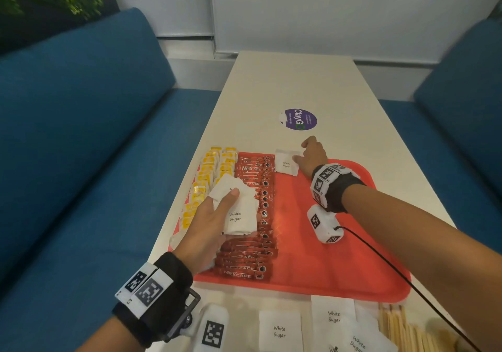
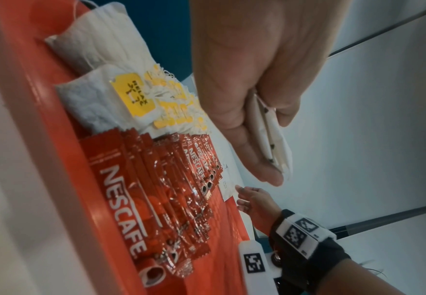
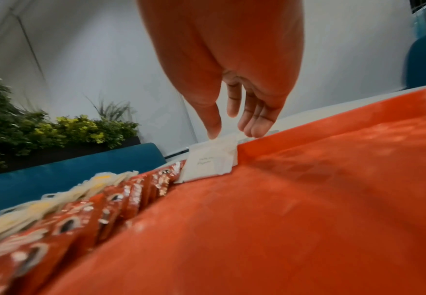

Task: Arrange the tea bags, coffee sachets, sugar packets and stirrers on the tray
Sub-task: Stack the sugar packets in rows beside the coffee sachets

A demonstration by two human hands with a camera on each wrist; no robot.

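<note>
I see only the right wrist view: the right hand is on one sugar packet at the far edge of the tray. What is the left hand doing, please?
Observer: The left hand grips a bunch of sugar packets above the coffee sachets.
Operator: Are there more packets outside the tray?
Observer: Yes, loose sugar packets lie on the table, in front of the near rim of the tray.
Operator: And the stirrers?
Observer: The stirrers also lie on the table, by the tray's near right corner. I see none on the tray.
</note>
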